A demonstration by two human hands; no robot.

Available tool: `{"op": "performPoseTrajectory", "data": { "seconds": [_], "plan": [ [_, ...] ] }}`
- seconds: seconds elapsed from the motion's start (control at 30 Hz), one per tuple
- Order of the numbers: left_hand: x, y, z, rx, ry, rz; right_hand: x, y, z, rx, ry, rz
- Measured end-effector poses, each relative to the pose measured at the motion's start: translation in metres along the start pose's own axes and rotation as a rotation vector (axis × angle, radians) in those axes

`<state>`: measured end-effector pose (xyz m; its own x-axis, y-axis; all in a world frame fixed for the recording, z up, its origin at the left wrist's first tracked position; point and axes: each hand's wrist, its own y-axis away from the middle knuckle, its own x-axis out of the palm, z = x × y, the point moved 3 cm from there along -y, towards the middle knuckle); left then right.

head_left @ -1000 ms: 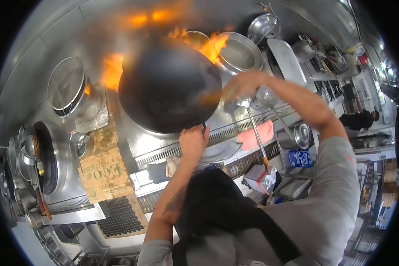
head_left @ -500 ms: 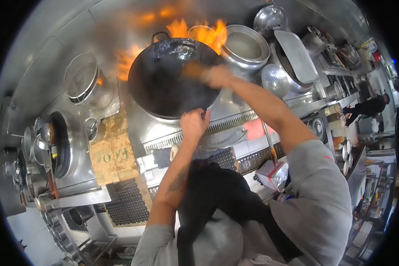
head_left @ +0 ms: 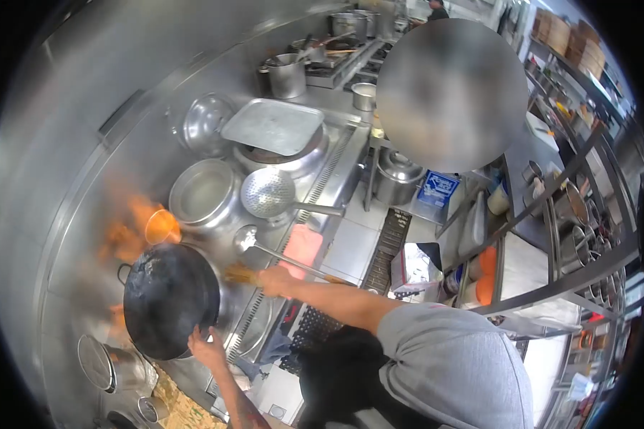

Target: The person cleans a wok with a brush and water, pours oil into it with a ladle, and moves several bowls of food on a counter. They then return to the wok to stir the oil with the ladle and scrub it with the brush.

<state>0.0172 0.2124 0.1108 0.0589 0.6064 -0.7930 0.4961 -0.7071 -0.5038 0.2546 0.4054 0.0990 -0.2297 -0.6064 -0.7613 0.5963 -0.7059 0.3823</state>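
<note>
My right hand (head_left: 273, 281) is closed around a bamboo wok brush (head_left: 240, 274), its bristles pointing left over the stove's front edge. To the left sits a large black wok (head_left: 170, 304) on a burner, with flames (head_left: 132, 232) rising behind it. At the wok's near rim is my left hand (head_left: 206, 348), thumb and fingers apart beside the handle area. The handle itself is mostly hidden there. A steel ladle (head_left: 247, 239) lies just beyond the brush, near a pink cloth (head_left: 302, 250).
A perforated strainer (head_left: 268, 193) rests beside a steel pot (head_left: 204, 193). Behind it, a metal tray (head_left: 273, 126) lies on another pot. Metal shelving (head_left: 551, 289) stands at right, with a foil-lined box (head_left: 416, 270) on the floor side. A blurred round patch covers the upper middle.
The view has swung right. My right hand has brought the brush out of the wok to its right side. My left hand's fingers have loosened from around the wok handle.
</note>
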Motion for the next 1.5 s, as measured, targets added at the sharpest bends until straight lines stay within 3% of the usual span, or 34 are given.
{"op": "performPoseTrajectory", "data": {
  "seconds": [0.07,0.13,0.2,0.23,0.3,0.37,0.47,0.6,0.67,0.7,0.73,0.77,0.8,0.87,0.93,1.0,1.03,1.1,1.17,1.2,1.23,1.27,1.33,1.37,1.43,1.5],
  "plan": [
    [0.003,-0.005,-0.003,-0.031,0.014,0.061,0.048,-0.021,-0.033,0.059,0.078,-0.127],
    [-0.001,-0.025,-0.006,-0.064,0.027,0.091,0.036,-0.018,-0.035,0.102,0.167,-0.271],
    [-0.008,-0.026,-0.009,-0.063,0.078,0.223,0.011,0.027,-0.017,-0.118,0.127,-0.224],
    [-0.012,-0.025,-0.007,-0.017,0.055,0.169,0.020,0.040,-0.025,-0.112,0.121,-0.231],
    [-0.048,-0.030,-0.031,0.013,0.110,0.178,0.031,0.061,-0.042,-0.522,-0.154,-0.496],
    [-0.092,-0.035,-0.051,0.012,0.112,0.117,0.026,0.102,-0.050,-0.297,-0.182,-0.080],
    [-0.145,-0.058,-0.097,-0.123,0.124,0.048,0.058,0.108,-0.058,-0.318,-0.186,0.081],
    [-0.088,-0.033,-0.074,-0.079,0.066,0.020,0.075,0.118,-0.032,-0.378,-0.080,0.061],
    [-0.030,-0.031,-0.039,-0.126,-0.085,0.181,0.071,0.132,-0.024,-0.358,-0.090,0.131],
    [-0.014,-0.033,-0.032,-0.109,0.050,0.171,0.072,0.139,-0.021,-0.386,-0.075,0.177],
    [0.003,-0.036,-0.019,-0.051,-0.032,0.160,0.089,0.139,-0.030,-0.450,-0.089,0.105],
    [0.005,-0.042,-0.020,-0.144,-0.058,0.234,0.107,0.127,-0.028,-0.369,0.014,0.302],
    [0.010,-0.046,-0.016,-0.209,-0.078,0.322,0.121,0.124,-0.037,-0.516,-0.023,0.240],
    [0.032,-0.038,0.012,-0.152,-0.052,0.157,0.153,0.115,-0.053,-0.408,0.037,0.332],
    [0.024,-0.034,0.006,-0.211,-0.054,0.125,0.185,0.100,-0.052,-0.478,0.049,0.442],
    [0.017,-0.037,0.004,-0.244,-0.067,0.091,0.220,0.074,-0.064,-0.177,-0.063,0.453],
    [0.013,-0.041,0.002,-0.284,-0.052,0.156,0.240,0.058,-0.063,-0.187,-0.054,0.471],
    [0.001,-0.035,-0.005,-0.352,-0.047,0.232,0.284,0.025,-0.066,0.049,-0.179,0.264],
    [-0.026,-0.025,-0.028,-0.015,-0.090,-0.213,0.348,-0.021,-0.080,0.066,-0.284,0.294],
    [-0.036,-0.010,-0.035,-0.093,-0.019,-0.207,0.375,-0.040,-0.084,0.097,-0.399,0.302],
    [-0.042,0.014,-0.044,-0.169,0.054,-0.204,0.403,-0.040,-0.087,0.389,-0.736,0.262],
    [-0.042,0.039,-0.049,-0.199,0.085,-0.176,0.388,-0.033,-0.073,0.383,-0.729,0.272],
    [-0.038,0.080,-0.059,-0.234,0.188,-0.110,0.327,-0.001,-0.033,-0.009,-0.144,0.279],
    [-0.027,0.100,-0.057,-0.321,0.295,-0.104,0.364,-0.005,-0.066,0.119,-0.182,0.384],
    [0.002,0.152,-0.050,-0.568,0.517,0.035,0.353,0.026,-0.088,0.041,-0.104,0.323],
    [0.033,0.228,-0.050,-0.979,0.676,0.233,0.350,0.050,-0.108,-0.431,0.081,0.258]
  ]
}}
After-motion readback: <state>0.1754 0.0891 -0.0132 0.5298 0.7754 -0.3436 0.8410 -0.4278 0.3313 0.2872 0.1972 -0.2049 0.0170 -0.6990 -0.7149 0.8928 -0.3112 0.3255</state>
